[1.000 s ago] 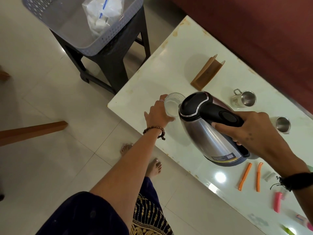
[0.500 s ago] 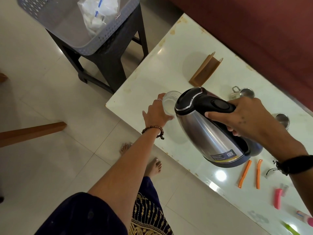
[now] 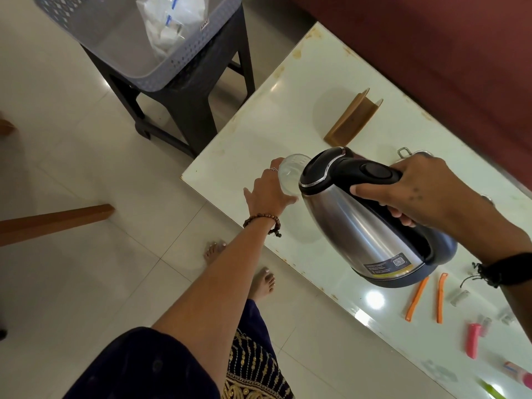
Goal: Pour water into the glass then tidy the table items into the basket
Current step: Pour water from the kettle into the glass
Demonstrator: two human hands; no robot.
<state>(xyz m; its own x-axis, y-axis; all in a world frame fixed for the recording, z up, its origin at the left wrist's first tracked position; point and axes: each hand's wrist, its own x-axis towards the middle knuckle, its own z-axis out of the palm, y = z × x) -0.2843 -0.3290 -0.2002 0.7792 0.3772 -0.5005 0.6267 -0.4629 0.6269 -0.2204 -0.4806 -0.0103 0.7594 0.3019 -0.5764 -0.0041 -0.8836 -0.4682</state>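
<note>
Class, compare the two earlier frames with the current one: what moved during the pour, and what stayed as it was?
The right hand has tipped the kettle further toward the glass, raising its base off the table; the hand now hides most of the steel cups behind it. Nothing was picked up or released. The left hand still steadies the glass, and the orange strips, wooden holder and basket stay put.

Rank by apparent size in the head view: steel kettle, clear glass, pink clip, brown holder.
1. Steel kettle, though nearest the camera.
2. Brown holder.
3. Clear glass, partly hidden.
4. Pink clip.
</note>
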